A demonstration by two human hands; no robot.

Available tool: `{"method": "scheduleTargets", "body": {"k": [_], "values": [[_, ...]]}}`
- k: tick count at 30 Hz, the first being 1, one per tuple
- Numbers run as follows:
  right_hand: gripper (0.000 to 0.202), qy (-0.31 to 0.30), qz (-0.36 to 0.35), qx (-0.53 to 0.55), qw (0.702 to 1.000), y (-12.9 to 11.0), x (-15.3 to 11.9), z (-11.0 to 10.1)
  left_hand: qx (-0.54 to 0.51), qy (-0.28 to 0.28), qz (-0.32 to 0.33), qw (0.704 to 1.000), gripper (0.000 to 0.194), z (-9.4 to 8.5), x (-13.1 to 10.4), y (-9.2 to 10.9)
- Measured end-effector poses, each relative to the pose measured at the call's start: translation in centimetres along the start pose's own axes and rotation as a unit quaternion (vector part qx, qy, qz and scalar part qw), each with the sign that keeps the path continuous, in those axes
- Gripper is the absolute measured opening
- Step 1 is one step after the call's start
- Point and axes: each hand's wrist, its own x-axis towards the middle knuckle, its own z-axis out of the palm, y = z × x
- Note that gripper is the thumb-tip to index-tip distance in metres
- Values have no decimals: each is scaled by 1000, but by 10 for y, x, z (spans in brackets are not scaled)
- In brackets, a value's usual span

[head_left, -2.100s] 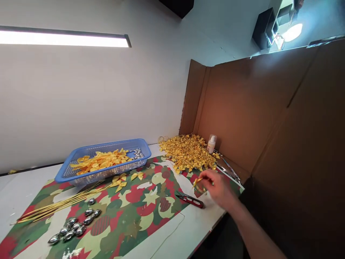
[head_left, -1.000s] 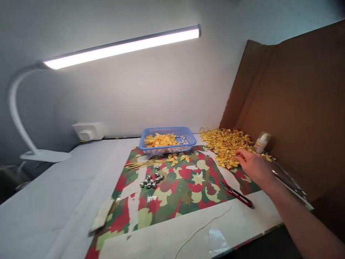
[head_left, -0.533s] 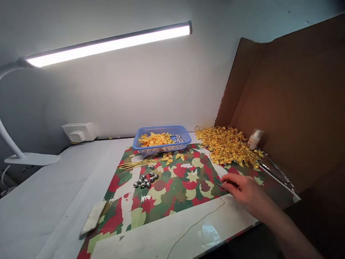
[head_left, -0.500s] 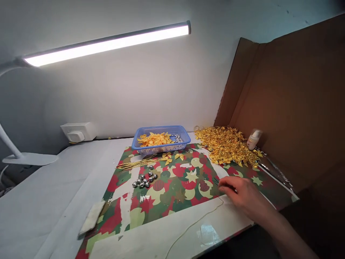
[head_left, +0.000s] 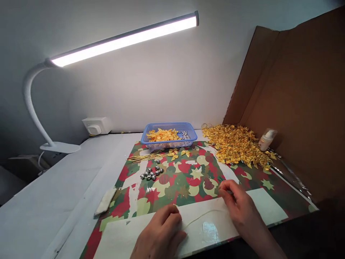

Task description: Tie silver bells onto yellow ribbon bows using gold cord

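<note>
A thin pale cord (head_left: 201, 216) runs over the white strip (head_left: 258, 201) at the table's front, between my two hands. My left hand (head_left: 161, 232), fingers curled together, is at the cord's left end. At the other end my right hand (head_left: 237, 203) pinches the cord with thumb and forefinger. Several silver bells (head_left: 151, 174) lie on the patterned sheet (head_left: 175, 194). Behind them are gold cords (head_left: 142, 157) and yellow bows (head_left: 173, 154). A blue basket (head_left: 169, 144) holds yellow bows and silver bells.
A heap of gold bows (head_left: 234, 144) lies at the back right, beside a small white bottle (head_left: 266, 139) and a cardboard wall (head_left: 302, 108). A folded cloth (head_left: 105, 202) rests at the left. A lamp (head_left: 35, 108) stands at the far left.
My left hand has come into view at the bottom, at the cord. The cord now spans between both hands. The camera's view has shifted left.
</note>
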Motion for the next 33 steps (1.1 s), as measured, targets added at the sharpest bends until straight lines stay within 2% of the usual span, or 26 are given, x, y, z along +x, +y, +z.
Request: {"method": "scheduleTargets", "body": {"k": [2, 3, 4, 6, 7, 8, 11, 13, 14, 17, 19, 24, 29, 33], "values": [[29, -20, 19, 108, 994, -11, 2, -6, -5, -34, 7, 999, 20, -2, 5, 4], [29, -33, 39, 193, 980, -17, 4, -10, -10, -44, 12, 999, 22, -3, 6, 7], [28, -44, 69, 305, 949, -23, 6, -13, -15, -48, 14, 999, 23, -3, 8, 9], [24, -52, 114, 487, 864, -35, 11, -18, -24, -40, 5, 999, 23, -5, 9, 13], [24, -46, 129, 540, 830, -40, 13, -21, -28, -33, -3, 999, 24, -7, 9, 15], [25, -36, 138, 560, 816, -44, 15, -23, -30, -27, -12, 999, 25, -10, 8, 15], [25, -8, 172, 548, 818, -50, 15, -27, -14, -1, -47, 999, 23, -26, 4, 10], [27, -3, 197, 526, 827, -46, 12, -26, 34, 44, -82, 995, 17, -44, -1, -1], [30, -4, 212, 521, 827, -42, 11, -25, 71, 80, -104, 989, 27, -54, -5, -9], [43, -21, 275, 525, 805, -31, 7, -18, 201, 182, -171, 947, 48, -78, -19, -36], [48, -30, 298, 527, 795, -29, 6, -13, 268, 203, -203, 920, 51, -87, -27, -51], [47, -55, 309, 490, 813, -44, 2, -3, 338, 146, -231, 901, 42, -91, -33, -69], [50, -52, 289, 478, 828, -59, 1, 0, 369, 112, -238, 891, 40, -93, -29, -69], [44, -69, 252, 489, 832, -73, 4, -4, 374, 100, -237, 891, 41, -95, -30, -68]]}}
